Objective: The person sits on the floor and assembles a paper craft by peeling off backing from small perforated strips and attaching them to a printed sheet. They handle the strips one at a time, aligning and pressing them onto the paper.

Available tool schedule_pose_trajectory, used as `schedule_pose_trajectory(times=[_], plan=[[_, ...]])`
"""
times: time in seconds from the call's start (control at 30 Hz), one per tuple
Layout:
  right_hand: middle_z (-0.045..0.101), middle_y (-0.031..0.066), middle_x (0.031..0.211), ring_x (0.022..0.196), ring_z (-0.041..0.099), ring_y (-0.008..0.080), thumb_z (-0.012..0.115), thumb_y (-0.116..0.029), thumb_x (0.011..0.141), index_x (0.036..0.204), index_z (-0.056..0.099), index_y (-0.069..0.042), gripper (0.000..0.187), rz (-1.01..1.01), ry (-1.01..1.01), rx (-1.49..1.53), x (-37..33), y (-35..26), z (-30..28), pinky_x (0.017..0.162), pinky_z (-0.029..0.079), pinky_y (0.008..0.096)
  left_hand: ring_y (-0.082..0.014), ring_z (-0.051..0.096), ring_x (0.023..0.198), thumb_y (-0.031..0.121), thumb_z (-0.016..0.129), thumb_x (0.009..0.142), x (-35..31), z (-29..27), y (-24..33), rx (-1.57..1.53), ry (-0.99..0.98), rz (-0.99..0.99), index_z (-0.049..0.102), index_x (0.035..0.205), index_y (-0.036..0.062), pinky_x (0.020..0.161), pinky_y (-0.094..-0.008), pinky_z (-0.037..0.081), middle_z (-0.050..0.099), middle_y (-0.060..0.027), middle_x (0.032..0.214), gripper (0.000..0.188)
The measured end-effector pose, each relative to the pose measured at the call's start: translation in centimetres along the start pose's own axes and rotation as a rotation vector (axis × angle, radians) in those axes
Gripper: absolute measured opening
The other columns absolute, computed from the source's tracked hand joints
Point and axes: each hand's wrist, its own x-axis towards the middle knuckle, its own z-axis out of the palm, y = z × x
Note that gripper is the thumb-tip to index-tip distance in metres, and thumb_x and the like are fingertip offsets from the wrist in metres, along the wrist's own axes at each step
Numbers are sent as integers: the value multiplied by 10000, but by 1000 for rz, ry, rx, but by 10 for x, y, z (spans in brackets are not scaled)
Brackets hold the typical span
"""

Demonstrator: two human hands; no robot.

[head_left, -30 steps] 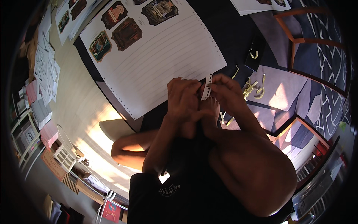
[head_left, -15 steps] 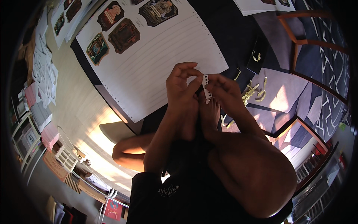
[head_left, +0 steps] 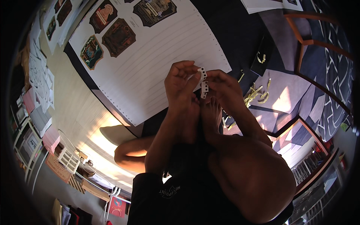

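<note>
Between my two hands is a narrow white paper strip [head_left: 204, 87] with a row of dark round holes or dots. It looks bent or folded along its length, and its lower part hangs over my foot. My left hand [head_left: 179, 85] pinches its upper end between thumb and fingers. From the other side, my right hand [head_left: 227, 87] grips it with its fingertips. Just beyond the hands lies a large white sheet [head_left: 165, 56] with perforated edges. Ornate dark printed labels [head_left: 119, 37] fill its far left part.
Curled yellowish strips [head_left: 254, 94] lie on the patterned mat to the right, near a dark flat box [head_left: 261, 56]. A wooden frame [head_left: 303, 42] stands at far right. More printed sheets [head_left: 268, 4] lie at the back. Papers [head_left: 39, 71] and a white rack [head_left: 28, 140] line the left.
The strip has shifted slightly up and left and now shows a bend. Both hands have moved a little with it. The view has turned slightly.
</note>
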Motion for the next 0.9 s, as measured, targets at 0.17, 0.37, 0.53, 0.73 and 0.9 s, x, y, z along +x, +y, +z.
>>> schedule_pose_trajectory(times=[0.17, 0.37, 0.53, 0.73, 0.9], plan=[[666, 95, 976, 763, 693, 162, 605, -60, 962, 1232, 591, 60, 295, 47, 31, -131, 4, -1, -2, 622, 563, 270, -133, 599, 1034, -90, 628, 902, 2, -3, -3, -8, -2, -4, 569, 1234, -21, 943, -293, 476, 632, -89, 1120, 345], [694, 128, 1032, 814, 732, 191, 609, -42, 955, 1194, 601, 66, 262, 84, 33, -81, 1, 7, -5, 638, 582, 275, -127, 603, 1029, -72, 628, 913, -2, -4, 1, -10, -19, -29, 568, 1239, -18, 947, -287, 473, 618, -86, 1141, 336], [705, 124, 1037, 868, 732, 192, 632, -52, 950, 1179, 611, 52, 252, 116, 19, -92, -3, 10, -9, 688, 576, 271, -136, 613, 1046, -48, 634, 925, -6, -3, 6, -14, -16, -9, 566, 1248, -14, 957, -288, 470, 632, -100, 1159, 331], [702, 107, 1113, 1095, 648, 184, 660, -51, 946, 1196, 635, 10, 259, -562, 253, -714, 6, 22, -5, 961, 492, 320, -156, 606, 1100, -30, 631, 931, -11, -3, 2, 34, -1, 1, 559, 1256, -13, 957, -294, 473, 652, -126, 1149, 334], [697, 92, 1105, 1092, 625, 159, 653, -13, 955, 1141, 664, 18, 188, -498, 83, -442, 11, 18, -6, 979, 477, 320, -184, 600, 1142, -34, 649, 906, -12, 1, 8, 56, 33, -81, 560, 1251, -15, 986, -314, 458, 667, -136, 1131, 357]])
